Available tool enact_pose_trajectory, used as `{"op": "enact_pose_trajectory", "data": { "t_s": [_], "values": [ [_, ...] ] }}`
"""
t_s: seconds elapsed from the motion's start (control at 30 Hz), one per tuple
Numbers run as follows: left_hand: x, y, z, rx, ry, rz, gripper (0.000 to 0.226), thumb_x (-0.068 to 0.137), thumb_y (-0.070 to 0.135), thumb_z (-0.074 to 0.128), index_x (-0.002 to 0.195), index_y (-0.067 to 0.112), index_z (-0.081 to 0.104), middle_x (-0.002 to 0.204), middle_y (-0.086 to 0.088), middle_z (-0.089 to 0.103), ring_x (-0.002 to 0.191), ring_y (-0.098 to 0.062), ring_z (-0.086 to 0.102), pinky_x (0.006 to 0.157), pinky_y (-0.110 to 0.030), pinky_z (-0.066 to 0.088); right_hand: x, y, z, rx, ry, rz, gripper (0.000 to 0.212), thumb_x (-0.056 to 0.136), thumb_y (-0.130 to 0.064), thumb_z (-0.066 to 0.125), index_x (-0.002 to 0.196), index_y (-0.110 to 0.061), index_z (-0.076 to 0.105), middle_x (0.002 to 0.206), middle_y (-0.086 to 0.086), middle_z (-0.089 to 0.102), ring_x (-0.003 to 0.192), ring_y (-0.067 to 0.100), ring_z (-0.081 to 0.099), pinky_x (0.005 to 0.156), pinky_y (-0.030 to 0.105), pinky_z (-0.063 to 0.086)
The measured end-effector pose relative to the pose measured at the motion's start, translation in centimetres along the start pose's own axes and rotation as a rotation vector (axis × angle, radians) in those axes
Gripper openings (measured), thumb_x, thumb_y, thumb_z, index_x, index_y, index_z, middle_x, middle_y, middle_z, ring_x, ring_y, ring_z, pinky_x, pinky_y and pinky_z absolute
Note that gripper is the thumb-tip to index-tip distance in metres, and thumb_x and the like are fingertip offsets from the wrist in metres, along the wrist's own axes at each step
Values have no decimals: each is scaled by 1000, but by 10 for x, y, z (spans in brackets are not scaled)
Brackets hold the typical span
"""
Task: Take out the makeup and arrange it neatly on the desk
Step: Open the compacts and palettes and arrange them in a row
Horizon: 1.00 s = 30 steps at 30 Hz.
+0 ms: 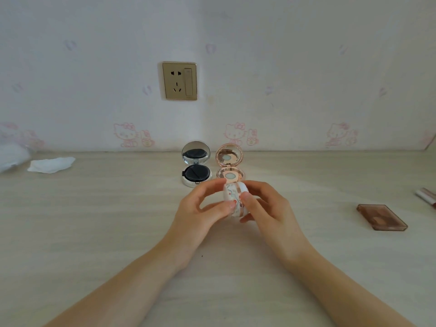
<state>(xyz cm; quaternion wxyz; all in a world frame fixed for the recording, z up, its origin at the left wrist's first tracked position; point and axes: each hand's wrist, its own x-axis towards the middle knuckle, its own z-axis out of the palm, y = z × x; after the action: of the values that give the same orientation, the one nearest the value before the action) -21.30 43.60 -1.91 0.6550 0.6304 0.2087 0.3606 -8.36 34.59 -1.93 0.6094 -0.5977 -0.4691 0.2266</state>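
A round white compact point(232, 195) with a floral print and a rose-gold rim is held on edge above the middle of the desk. My left hand point(205, 208) grips its left side with thumb and fingers. My right hand point(265, 206) grips its right side, thumb on the rim. Behind it, near the wall, two compacts stand open side by side: a silver one with a black puff point(196, 174) and a rose-gold one point(230, 174) with a mirror lid.
A brown translucent palette point(381, 217) lies flat at the right, with a slim pink tube point(425, 196) beyond it at the frame edge. Crumpled white tissue point(50, 164) lies at the far left. A gold wall socket point(179, 80) sits above the pale wooden desk point(94, 220).
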Motion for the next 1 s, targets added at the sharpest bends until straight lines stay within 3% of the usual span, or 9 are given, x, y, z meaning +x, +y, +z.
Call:
{"op": "enact_pose_trajectory", "data": {
  "t_s": [0.1,0.23,0.37,0.47,0.6,0.8,1.0],
  "values": [
    [1,-2,0,-39,-25,-36,53,68,25,77,119,19,64,120,-2,67,109,-27,65,96,-50,50,-1,0,0,-34,8,-29,23,96,-22,53,118,-23,60,107,-11,69,98,10,66,75,29,56],
    [2,-2,-1,-118,-19,-84,36,84,4,68,118,16,64,111,-9,71,103,-26,68,89,-39,55,-2,0,1,-126,16,-59,30,94,-27,56,124,-27,58,115,-19,65,110,2,60,84,30,55],
    [1,0,-2,-145,11,-99,34,85,0,64,116,14,65,105,-11,72,97,-25,69,81,-33,56,-5,-2,1,-124,-12,-85,34,93,-26,57,127,-27,56,117,-19,64,112,-2,58,85,22,53],
    [1,0,-2,-144,38,-107,34,85,-1,64,114,16,67,104,-11,73,99,-28,69,84,-37,55,-6,-4,2,-120,-43,-97,39,88,-27,64,126,-27,55,115,-22,64,110,-4,58,82,14,50],
    [1,0,-4,-141,55,-105,36,83,-3,66,114,16,69,105,-11,73,102,-30,68,90,-42,53,-4,-2,2,-100,-13,-93,41,81,-28,72,120,-30,57,109,-22,67,106,-3,61,83,15,52],
    [1,6,-6,-171,-3,-62,46,73,4,71,117,13,66,107,-10,73,101,-25,69,79,-32,57,-7,-4,4,-183,-9,-209,50,86,-30,63,134,-20,53,119,-16,65,110,-5,58,86,13,50],
    [1,7,-8,-203,-40,-76,51,66,8,70,117,13,65,105,-14,73,95,-29,70,81,-36,57,-6,-6,0,-147,-41,-209,41,94,-19,56,135,-23,53,119,-16,65,111,-2,59,89,13,47]
  ]
}}
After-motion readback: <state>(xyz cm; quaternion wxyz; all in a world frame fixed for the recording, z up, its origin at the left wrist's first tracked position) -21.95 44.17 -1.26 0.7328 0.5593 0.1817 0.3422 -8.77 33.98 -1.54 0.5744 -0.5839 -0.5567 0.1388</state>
